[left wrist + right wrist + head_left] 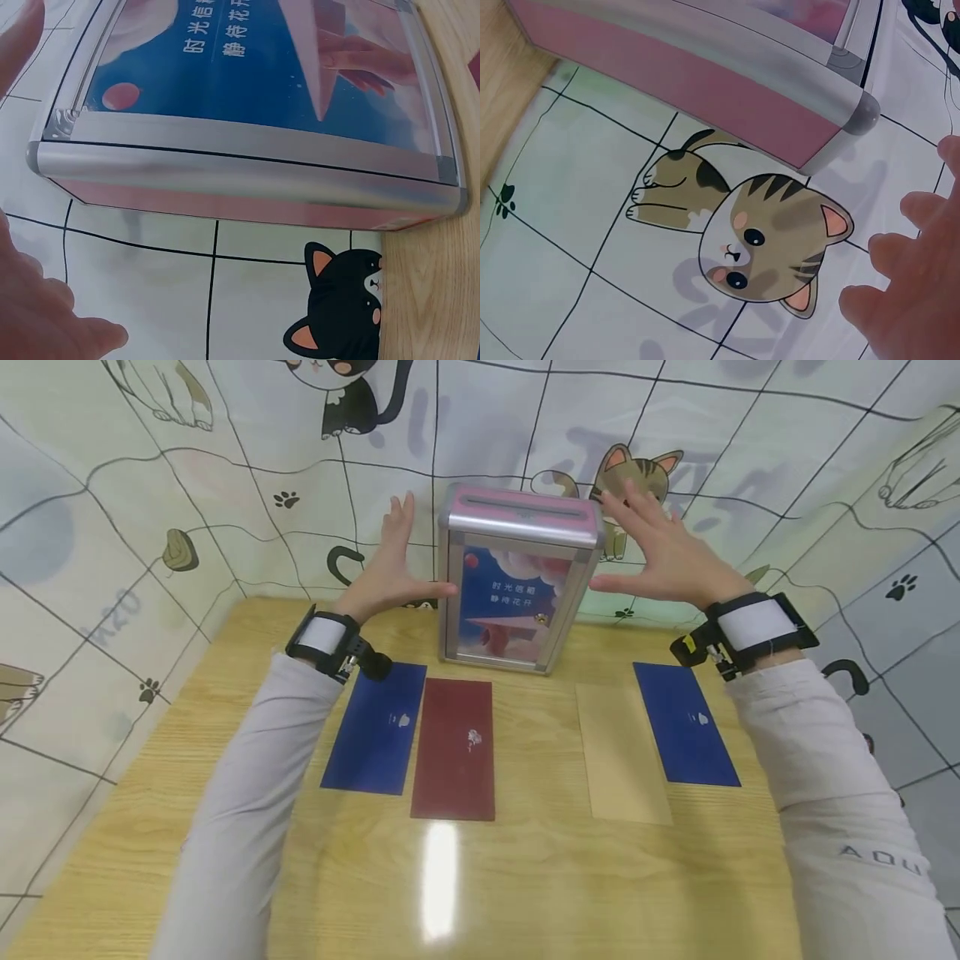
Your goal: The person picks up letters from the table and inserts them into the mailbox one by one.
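Note:
A letter box [517,585] with a silver frame, a pink top and a dark slot stands at the table's back edge. My left hand [390,568] is spread at its left side, thumb pointing to the front edge. At its right side my right hand [667,556] is spread too, fingers raised. In the left wrist view fingers [45,315] show apart from the box's pink side [225,206]. The right wrist view likewise has fingers [907,277] clear of the box [682,82]. Neither hand holds anything; whether the thumbs touch the box I cannot tell.
On the wooden table [360,877] in front of the box lie a blue envelope [375,727] and a dark red envelope [453,752] at left. A beige envelope [622,752] and another blue envelope [686,722] lie at right. A cat-print cloth [247,493] hangs behind.

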`<state>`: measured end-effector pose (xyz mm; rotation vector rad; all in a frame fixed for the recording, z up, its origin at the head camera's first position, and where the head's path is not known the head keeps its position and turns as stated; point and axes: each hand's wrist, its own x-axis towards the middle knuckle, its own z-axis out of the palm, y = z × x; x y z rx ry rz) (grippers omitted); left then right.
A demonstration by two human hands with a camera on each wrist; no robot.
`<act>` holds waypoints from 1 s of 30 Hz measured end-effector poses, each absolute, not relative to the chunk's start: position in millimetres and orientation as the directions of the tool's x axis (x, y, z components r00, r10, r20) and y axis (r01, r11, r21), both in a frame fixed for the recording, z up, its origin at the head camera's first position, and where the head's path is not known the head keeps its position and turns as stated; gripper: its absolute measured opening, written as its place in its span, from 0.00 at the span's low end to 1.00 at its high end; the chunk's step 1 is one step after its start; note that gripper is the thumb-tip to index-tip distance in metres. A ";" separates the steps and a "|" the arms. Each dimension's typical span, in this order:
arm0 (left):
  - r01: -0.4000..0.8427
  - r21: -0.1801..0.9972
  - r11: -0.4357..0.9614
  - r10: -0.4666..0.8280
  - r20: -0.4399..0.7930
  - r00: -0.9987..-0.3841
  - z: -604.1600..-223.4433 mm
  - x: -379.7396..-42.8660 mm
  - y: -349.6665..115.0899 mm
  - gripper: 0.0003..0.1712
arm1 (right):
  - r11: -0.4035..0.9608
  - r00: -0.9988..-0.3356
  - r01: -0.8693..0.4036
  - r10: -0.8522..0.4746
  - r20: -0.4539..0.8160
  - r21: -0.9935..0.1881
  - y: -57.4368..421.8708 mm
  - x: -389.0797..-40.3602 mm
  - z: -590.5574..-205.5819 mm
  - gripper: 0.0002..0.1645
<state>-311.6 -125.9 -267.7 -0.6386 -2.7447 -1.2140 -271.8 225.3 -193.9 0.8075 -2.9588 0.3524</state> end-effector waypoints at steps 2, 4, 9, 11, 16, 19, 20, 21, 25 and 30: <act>0.417 0.692 0.589 0.350 0.246 -0.904 -270.1 -308.7 -127.5 0.73 | 0.833 -0.858 -0.513 -0.498 0.125 -0.208 230.4 -266.5 -196.2 0.55; 0.423 0.693 0.583 0.352 0.253 -0.901 -273.3 -305.9 -129.3 0.72 | 0.830 -0.857 -0.515 -0.496 0.140 -0.213 236.2 -262.0 -200.4 0.55; 0.426 0.695 0.579 0.350 0.260 -0.900 -278.7 -298.2 -133.4 0.73 | 0.850 -0.875 -0.483 -0.459 0.156 -0.210 251.5 -252.5 -213.3 0.57; 0.429 0.692 0.580 0.356 0.259 -0.898 -280.1 -295.4 -134.5 0.73 | 0.860 -0.885 -0.465 -0.441 0.150 -0.212 258.3 -248.8 -218.6 0.58; 0.430 0.702 0.568 0.376 0.244 -0.894 -285.2 -290.2 -138.1 0.71 | 0.871 -0.909 -0.418 -0.400 0.118 -0.258 276.1 -238.8 -233.4 0.60; 0.428 0.707 0.563 0.382 0.236 -0.893 -288.8 -286.4 -142.8 0.70 | 0.876 -0.921 -0.389 -0.376 0.101 -0.287 285.4 -233.5 -242.5 0.62; 0.424 0.707 0.566 0.384 0.229 -0.894 -290.1 -284.9 -144.3 0.70 | 0.878 -0.925 -0.380 -0.368 0.095 -0.291 288.5 -231.4 -245.5 0.62; 0.423 0.701 0.574 0.387 0.222 -0.895 -291.7 -283.1 -145.9 0.70 | 0.880 -0.929 -0.369 -0.359 0.090 -0.298 291.6 -229.2 -248.3 0.63; 0.407 0.676 0.614 0.385 0.193 -0.902 -300.2 -278.1 -151.6 0.72 | 0.890 -0.943 -0.329 -0.323 0.073 -0.317 303.7 -220.7 -259.9 0.63; 0.410 0.661 0.628 0.389 0.190 -0.901 -311.6 -273.1 -156.5 0.72 | 0.896 -0.955 -0.296 -0.290 0.066 -0.332 318.2 -213.1 -275.6 0.62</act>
